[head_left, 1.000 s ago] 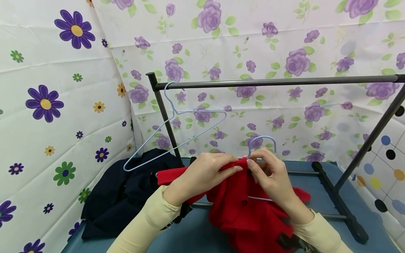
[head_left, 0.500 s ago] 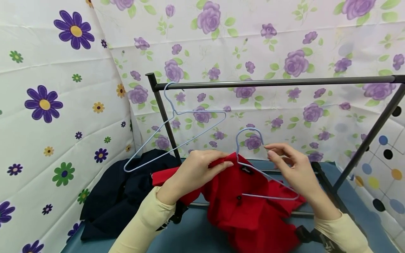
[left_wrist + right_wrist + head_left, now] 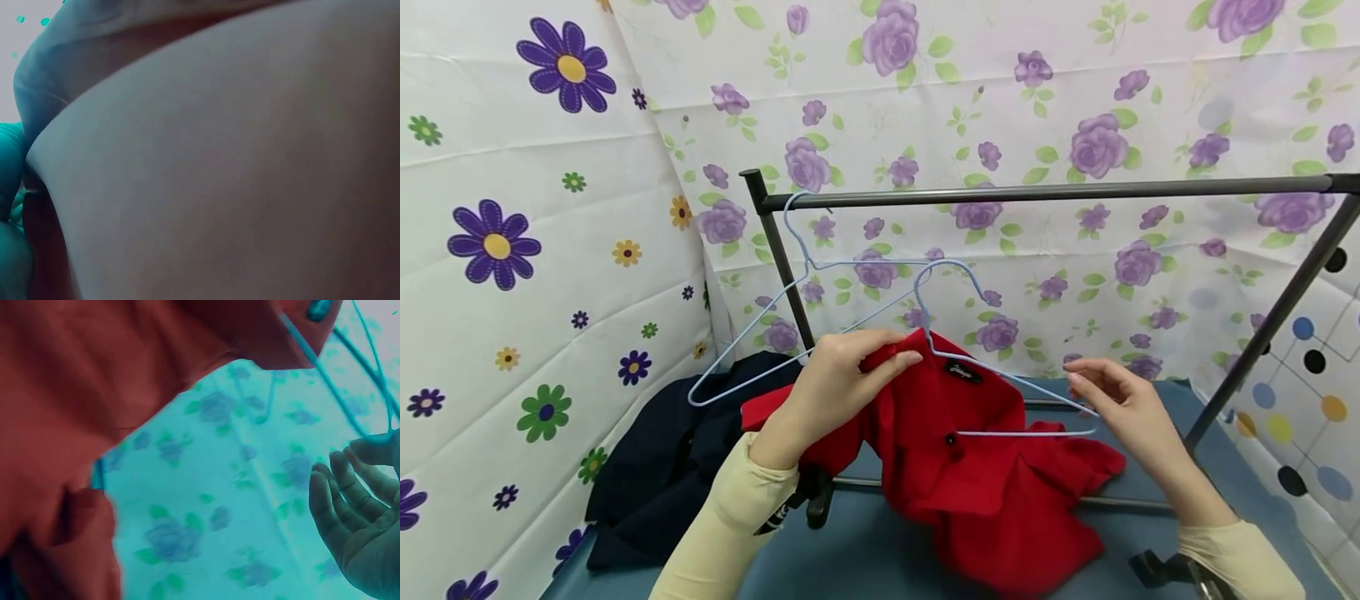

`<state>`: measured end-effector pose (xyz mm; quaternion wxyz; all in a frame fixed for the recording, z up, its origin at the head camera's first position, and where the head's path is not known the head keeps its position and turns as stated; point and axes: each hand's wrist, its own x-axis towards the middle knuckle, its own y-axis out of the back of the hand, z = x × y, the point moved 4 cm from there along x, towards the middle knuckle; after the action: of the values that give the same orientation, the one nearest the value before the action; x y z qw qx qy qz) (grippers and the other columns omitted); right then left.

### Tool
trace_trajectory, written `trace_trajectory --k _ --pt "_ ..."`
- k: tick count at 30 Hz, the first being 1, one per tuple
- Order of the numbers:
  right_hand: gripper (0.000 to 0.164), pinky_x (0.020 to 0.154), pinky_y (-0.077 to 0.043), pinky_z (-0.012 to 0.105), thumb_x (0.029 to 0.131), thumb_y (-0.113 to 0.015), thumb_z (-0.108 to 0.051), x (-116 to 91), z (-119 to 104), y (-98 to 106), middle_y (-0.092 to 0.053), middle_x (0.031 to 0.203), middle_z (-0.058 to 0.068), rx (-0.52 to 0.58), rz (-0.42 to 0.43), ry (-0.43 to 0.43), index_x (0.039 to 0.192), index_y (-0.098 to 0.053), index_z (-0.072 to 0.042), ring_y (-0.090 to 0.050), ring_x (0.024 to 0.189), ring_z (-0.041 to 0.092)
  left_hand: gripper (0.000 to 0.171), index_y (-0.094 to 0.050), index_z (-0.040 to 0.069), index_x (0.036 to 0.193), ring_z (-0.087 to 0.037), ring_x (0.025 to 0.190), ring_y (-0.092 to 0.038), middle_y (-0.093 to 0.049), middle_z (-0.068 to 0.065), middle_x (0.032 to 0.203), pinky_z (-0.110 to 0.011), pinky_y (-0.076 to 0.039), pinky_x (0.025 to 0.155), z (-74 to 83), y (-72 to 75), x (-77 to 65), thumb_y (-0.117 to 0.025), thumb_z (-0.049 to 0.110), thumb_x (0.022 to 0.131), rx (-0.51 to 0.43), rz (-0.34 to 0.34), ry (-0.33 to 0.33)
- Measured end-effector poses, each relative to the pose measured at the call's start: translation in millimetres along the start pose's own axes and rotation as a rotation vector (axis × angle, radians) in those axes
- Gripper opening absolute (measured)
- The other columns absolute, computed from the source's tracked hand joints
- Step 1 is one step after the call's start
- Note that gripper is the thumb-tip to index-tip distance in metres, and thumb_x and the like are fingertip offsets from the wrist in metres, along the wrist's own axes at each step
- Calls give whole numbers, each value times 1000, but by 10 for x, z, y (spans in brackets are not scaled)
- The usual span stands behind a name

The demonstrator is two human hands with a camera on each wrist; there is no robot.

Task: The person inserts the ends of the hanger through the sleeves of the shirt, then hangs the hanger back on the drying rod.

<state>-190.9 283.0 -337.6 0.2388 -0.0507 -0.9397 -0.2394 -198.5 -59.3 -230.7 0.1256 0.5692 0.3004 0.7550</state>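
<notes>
In the head view, my left hand (image 3: 842, 387) pinches the collar of a red shirt (image 3: 977, 517) between thumb and fingers. A light blue clothes hanger (image 3: 1011, 377) has its left part hidden in the shirt. Its right part crosses the open neck, by a black label (image 3: 962, 371). At the hanger's right corner is my right hand (image 3: 1131, 408), fingers loosely bent. The right wrist view shows this hand's thumb (image 3: 372, 451) against or just beside the hanger corner. My left hand's own skin fills most of the left wrist view, hiding its grip.
A dark clothes rack has a top rail (image 3: 1037, 193) across the back. Another light blue hanger (image 3: 737, 342) hangs from its left end, behind the shirt. Dark navy clothing (image 3: 647, 492) lies on the blue surface (image 3: 820, 558) at left. Flowered sheets surround it.
My right hand has left the hook area and moved right along the hanger to its corner. The hanger and shirt have shifted left and up, with my left hand holding the collar throughout.
</notes>
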Motion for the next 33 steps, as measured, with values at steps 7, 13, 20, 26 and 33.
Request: trace_trajectory --k 7,13,20,26,33 --pt "30 72 -58 30 106 -54 -21 -115 261 -169 -68 97 4 194 -78 -97 130 -62 -4 -68 86 15 22 -75 4 110 -12 84 -71 -76 -6 98 -26 -57 79 -73 31 -1 -78 11 89 2 34 29" --pt "38 74 -59 35 106 -55 -20 -196 239 -396 -68 106 13 294 -212 -140 138 -53 2 -69 91 25 20 -75 3 107 -11 76 -69 -75 -6 92 -26 -58 72 -112 59 -4 -77 11 89 11 89 52" --pt "42 76 -60 39 106 -54 -17 -247 76 -700 -61 117 23 325 -340 -134 142 -44 3 -68 91 25 19 -76 3 106 -8 65 -59 -71 -4 81 -22 -52 60 -129 53 -4 -78 13 90 37 137 74" --pt "47 82 -57 31 103 -60 -20 -258 39 -852 -60 120 21 304 -306 -186 142 -41 0 -69 84 27 18 -76 3 106 -9 65 -60 -72 -5 83 -23 -52 60 -143 21 -4 -77 13 90 18 148 92" --pt "59 90 -50 25 101 -64 -28 -272 15 -882 -63 120 16 281 -265 -264 146 -37 -2 -70 83 26 18 -76 3 106 -9 66 -61 -72 -5 85 -23 -53 60 -130 15 -11 -77 13 91 3 154 106"
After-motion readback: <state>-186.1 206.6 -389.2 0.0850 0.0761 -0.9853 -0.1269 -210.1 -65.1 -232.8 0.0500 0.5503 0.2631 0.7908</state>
